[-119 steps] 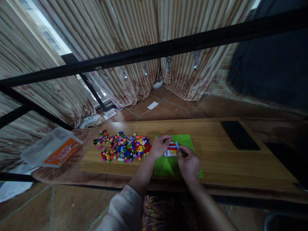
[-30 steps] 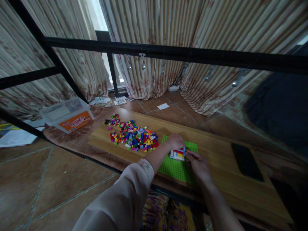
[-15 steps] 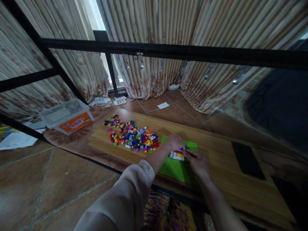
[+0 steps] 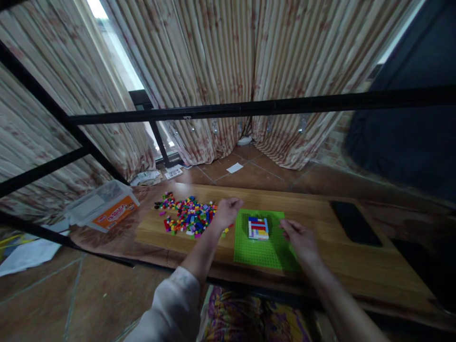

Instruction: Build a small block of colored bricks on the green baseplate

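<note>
A small block build (image 4: 258,228) of white, blue, red and yellow toy bricks sits on a green baseplate (image 4: 249,256). My left hand (image 4: 226,213) hovers between the plate and a pile of loose bricks (image 4: 192,216), its fingers curled together. Whatever those fingers may hold is hidden. Over the plate's right edge is my right hand (image 4: 299,237), apart from the build, with thumb and fingertips pinched. Anything in that pinch is too small to make out.
The wooden board (image 4: 320,256) carries everything, with a dark phone-like slab (image 4: 354,222) at its right. A clear plastic box (image 4: 101,204) with an orange label stands at the left. A black metal rail (image 4: 249,108) crosses behind, before striped curtains (image 4: 213,57).
Both hands have come off the brick build, leaving it uncovered. My left hand moved left toward the pile, my right hand slightly away rightward. The head view has shifted too.
</note>
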A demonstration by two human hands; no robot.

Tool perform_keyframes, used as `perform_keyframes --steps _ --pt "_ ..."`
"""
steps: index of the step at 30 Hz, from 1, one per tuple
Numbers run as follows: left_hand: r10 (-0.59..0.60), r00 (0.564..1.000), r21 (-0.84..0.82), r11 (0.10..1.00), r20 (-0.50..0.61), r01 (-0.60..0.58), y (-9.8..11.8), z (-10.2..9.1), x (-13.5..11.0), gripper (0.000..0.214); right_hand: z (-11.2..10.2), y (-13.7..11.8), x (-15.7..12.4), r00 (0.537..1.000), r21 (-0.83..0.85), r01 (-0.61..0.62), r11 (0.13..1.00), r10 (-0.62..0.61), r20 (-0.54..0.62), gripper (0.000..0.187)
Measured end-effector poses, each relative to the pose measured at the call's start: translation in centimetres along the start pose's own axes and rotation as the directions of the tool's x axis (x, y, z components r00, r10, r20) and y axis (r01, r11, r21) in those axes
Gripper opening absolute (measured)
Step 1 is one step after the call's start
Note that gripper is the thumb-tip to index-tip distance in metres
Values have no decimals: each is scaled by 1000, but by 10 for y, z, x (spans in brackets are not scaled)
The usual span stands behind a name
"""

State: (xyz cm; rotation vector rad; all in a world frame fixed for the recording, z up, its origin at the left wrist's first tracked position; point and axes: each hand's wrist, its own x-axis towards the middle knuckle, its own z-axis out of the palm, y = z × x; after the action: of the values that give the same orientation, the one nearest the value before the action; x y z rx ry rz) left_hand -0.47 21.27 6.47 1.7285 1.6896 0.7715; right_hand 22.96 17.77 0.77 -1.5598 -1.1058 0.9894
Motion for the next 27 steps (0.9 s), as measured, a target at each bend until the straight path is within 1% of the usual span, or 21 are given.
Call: perform_keyframes --steps 3,5,7,8,9,13,15,20,27 --pt "-1 995 -41 999 -100 -3 -27 -24 -24 28 -26 7 10 995 -38 52 998 -55 -82 39" --pt "-28 988 -53 998 -150 20 -47 -36 -41 25 -45 16 17 981 -145 102 984 -124 -152 38" --pt "-58 979 -62 997 -197 47 -63 -42 -57 24 -59 29 23 969 -241 105 965 -154 -193 37" --pt "-66 975 -63 997 -211 54 -69 -44 -64 23 -62 36 24 961 -325 132 937 -201 -190 39" --pt "-72 973 -62 996 -221 60 -73 -45 -70 22 -64 42 24 954 -372 157 915 -237 -182 40" --pt "-75 968 -28 997 -238 70 -81 -37 -85 17 -59 59 21 898 -567 278 776 -419 -134 43" --pt "-69 967 -7 998 -245 69 -81 -29 -90 15 -57 61 19 875 -629 295 719 -468 -125 42" --pt "-66 961 44 996 -270 80 -79 -12 -102 15 -61 66 22 854 -680 321 659 -512 -92 39" --pt "-120 936 103 981 -331 162 -82 -7 -112 16 -65 75 28 778 -734 382 561 -624 -72 37"
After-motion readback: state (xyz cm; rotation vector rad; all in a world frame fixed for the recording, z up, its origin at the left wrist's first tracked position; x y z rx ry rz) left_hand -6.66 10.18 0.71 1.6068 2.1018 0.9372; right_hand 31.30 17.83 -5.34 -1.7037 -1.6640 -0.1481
